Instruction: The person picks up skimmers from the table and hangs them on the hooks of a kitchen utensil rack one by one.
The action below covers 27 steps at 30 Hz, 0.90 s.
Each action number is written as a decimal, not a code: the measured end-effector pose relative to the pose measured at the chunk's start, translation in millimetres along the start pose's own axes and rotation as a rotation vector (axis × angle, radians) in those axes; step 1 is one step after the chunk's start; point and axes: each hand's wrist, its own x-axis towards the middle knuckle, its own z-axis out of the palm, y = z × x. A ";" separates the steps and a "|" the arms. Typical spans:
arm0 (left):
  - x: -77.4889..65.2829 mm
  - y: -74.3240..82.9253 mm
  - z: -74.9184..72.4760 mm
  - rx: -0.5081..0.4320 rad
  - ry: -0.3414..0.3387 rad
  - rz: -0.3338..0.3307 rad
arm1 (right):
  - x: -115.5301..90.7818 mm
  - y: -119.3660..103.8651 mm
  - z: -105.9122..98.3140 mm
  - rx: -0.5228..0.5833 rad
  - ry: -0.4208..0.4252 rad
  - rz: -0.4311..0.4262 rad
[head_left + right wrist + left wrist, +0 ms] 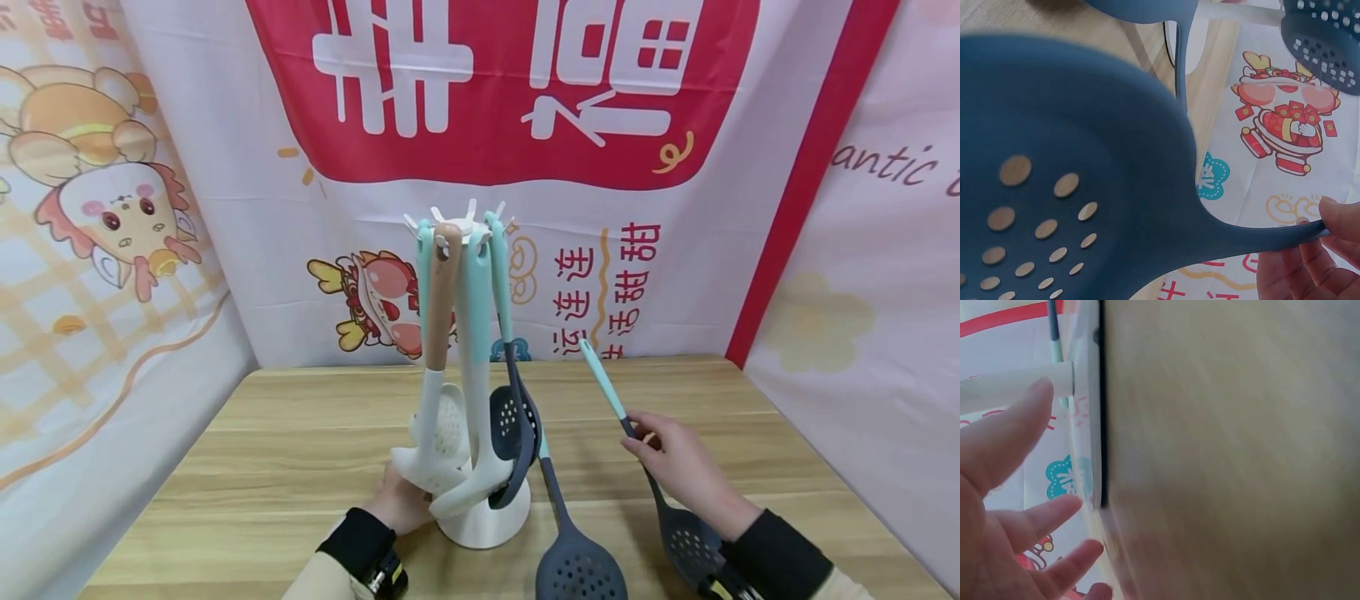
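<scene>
Between finger and thumb, my right hand (682, 462) pinches the dark neck of a skimmer (1147, 125), with its turquoise handle pointing up and away and its perforated bowl near my wrist. My left hand (401, 500) is low at the left side of a white utensil stand (483, 529). In the left wrist view its fingers (1072, 565) spread loosely past the base, and the thumb overlaps the white pole (1016, 387). From the stand hang a white utensil with a wooden-look handle (444, 300), a white one with a turquoise handle (477, 308), and dark slotted utensils (517, 421).
A dark slotted turner (581, 567) with a turquoise handle lies on the wooden table (300, 467), just right of the stand, between it and the skimmer. A printed cloth (262, 275) hangs behind the table and along both sides.
</scene>
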 end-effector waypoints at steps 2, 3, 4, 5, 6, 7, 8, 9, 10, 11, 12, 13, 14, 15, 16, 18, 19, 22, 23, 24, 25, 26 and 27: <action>-0.1 -1.9 2.3 0.025 -0.020 -0.010 | -0.1 -1.8 0.1 0.001 0.000 -0.001; -1.0 -2.0 3.0 0.041 -0.038 -0.003 | -0.2 -2.8 0.2 0.001 0.000 -0.004; -2.2 -2.0 3.7 0.060 -0.050 0.020 | -0.3 -3.6 0.3 0.002 0.000 -0.008; -4.4 -0.4 3.8 0.075 -0.060 0.047 | -0.4 -4.6 0.2 0.004 -0.001 -0.011; -7.0 2.2 3.4 0.090 -0.077 0.077 | -0.5 -5.6 0.1 0.008 -0.001 -0.015; -10.2 6.0 3.1 0.114 -0.096 0.107 | -0.8 -6.9 -0.2 0.012 -0.001 -0.017; -13.6 10.9 2.4 0.134 -0.112 0.139 | -1.0 -8.3 -0.5 0.017 0.000 -0.019; -16.9 16.3 1.7 0.158 -0.135 0.160 | -1.3 -9.9 -1.0 0.022 0.002 -0.023; -19.9 22.0 1.6 0.186 -0.156 0.177 | -1.7 -11.7 -1.6 0.030 0.005 -0.025; -22.7 28.4 1.5 0.204 -0.178 0.178 | -2.3 -13.7 -2.2 0.037 0.008 -0.026; -24.7 33.5 2.4 0.241 -0.190 0.185 | -3.0 -15.9 -2.6 0.045 0.013 -0.028; -26.4 37.9 4.3 0.276 -0.192 0.185 | -3.5 -18.0 -2.9 0.049 0.018 -0.033; -27.7 41.5 6.5 0.299 -0.193 0.179 | -4.2 -20.4 -3.1 0.052 0.024 -0.038; -28.8 44.3 8.8 0.314 -0.196 0.163 | -5.0 -22.9 -3.1 0.055 0.028 -0.044; -29.1 46.1 11.9 0.336 -0.189 0.160 | -5.9 -24.8 -3.2 0.057 0.034 -0.047; -29.1 48.2 16.8 0.361 -0.178 0.143 | -7.6 -29.1 -3.6 0.057 0.046 -0.061; -29.0 48.7 18.6 0.368 -0.175 0.132 | -8.3 -31.2 -4.0 0.058 0.050 -0.068; -28.5 49.7 20.3 0.385 -0.164 0.117 | -9.8 -36.8 -5.8 0.080 0.059 -0.100; -27.8 49.9 20.0 0.389 -0.161 0.119 | -10.1 -38.8 -6.9 0.092 0.063 -0.112; -26.9 50.1 19.4 0.392 -0.155 0.122 | -10.1 -40.6 -8.0 0.104 0.066 -0.123; -25.7 50.0 18.8 0.401 -0.152 0.125 | -10.1 -42.5 -9.2 0.115 0.070 -0.133; -24.0 49.8 18.2 0.410 -0.152 0.129 | -10.0 -44.2 -10.5 0.122 0.076 -0.149; -21.8 49.6 17.4 0.414 -0.159 0.127 | -9.9 -46.3 -11.7 0.125 0.083 -0.156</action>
